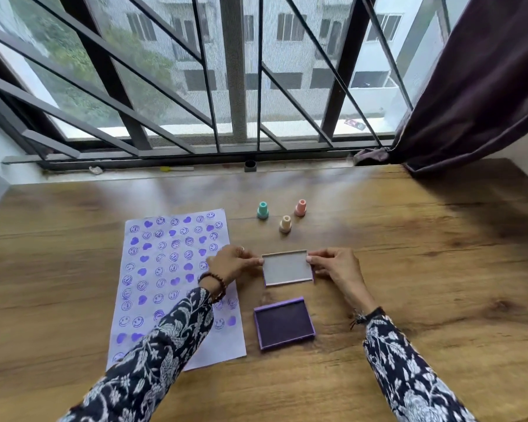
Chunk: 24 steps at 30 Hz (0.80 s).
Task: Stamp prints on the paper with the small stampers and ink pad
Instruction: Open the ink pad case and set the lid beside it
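Observation:
The white paper (162, 278) lies on the left of the wooden table (409, 269), covered with purple smiley and heart prints. The purple ink pad (284, 324) sits uncovered just right of the paper. Beyond it, my left hand (233, 263) and my right hand (333, 266) pinch the two short sides of the clear ink pad lid (287, 268). Three small stampers stand upright farther back: a teal stamper (262, 210), a cream stamper (285, 223) and a pink stamper (300, 207).
A barred window (235, 86) runs along the table's far edge, with small bits on its sill. A dark curtain (482, 86) hangs at the right and drapes onto the table's back right corner.

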{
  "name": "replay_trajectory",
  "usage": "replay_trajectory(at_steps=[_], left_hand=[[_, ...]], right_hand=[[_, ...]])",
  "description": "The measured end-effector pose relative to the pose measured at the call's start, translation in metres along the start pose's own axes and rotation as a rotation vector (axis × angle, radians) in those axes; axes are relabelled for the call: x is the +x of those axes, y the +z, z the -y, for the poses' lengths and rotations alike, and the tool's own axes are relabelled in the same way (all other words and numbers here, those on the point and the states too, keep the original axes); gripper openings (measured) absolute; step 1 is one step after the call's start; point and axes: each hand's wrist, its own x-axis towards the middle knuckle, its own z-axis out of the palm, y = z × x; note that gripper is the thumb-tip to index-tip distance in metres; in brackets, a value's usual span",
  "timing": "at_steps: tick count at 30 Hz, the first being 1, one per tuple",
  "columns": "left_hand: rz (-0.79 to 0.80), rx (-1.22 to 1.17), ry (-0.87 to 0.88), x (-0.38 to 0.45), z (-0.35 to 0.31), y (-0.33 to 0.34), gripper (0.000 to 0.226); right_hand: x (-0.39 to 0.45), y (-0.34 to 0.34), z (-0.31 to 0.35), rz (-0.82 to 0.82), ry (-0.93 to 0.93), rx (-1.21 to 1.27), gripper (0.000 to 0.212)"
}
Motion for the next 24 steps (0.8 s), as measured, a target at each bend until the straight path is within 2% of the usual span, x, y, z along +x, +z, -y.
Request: replay_trajectory(at_steps=[3, 5, 7, 10, 15, 18, 21, 24], left_hand=[[-0.036, 0.086, -0.034, 0.002, 0.002, 0.002, 0.041], [-0.076, 0.178, -0.055, 0.002, 0.004, 0.005, 0.044], [-0.098, 0.252, -0.058, 0.002, 0.003, 0.008, 0.034], [-0.084, 0.191, -0.024, -0.001, 0.001, 0.010, 0.016], [-0.155, 0.145, 0.097, 0.002, 0.000, 0.005, 0.008], [-0.191, 0.206, 0.201, 0.015, -0.012, 0.001, 0.019], [-0.174, 0.337, 0.252, 0.032, -0.027, 0.006, 0.036], [-0.169, 0.426, 0.281, 0.046, -0.032, 0.018, 0.039]], right_hand=[[-0.001, 0.003, -0.007, -0.033, -0.050, -0.047, 0.012], [-0.003, 0.004, -0.009, -0.059, -0.081, -0.086, 0.011], [-0.004, 0.006, -0.010, -0.080, -0.094, -0.126, 0.012], [-0.007, 0.007, -0.011, -0.108, -0.107, -0.149, 0.011], [-0.004, 0.005, -0.010, -0.123, -0.114, -0.045, 0.007], [0.009, 0.005, 0.001, -0.148, -0.195, -0.131, 0.009], [0.023, 0.009, 0.017, -0.114, -0.314, -0.270, 0.019], [0.036, 0.017, 0.028, -0.059, -0.390, -0.367, 0.028]])
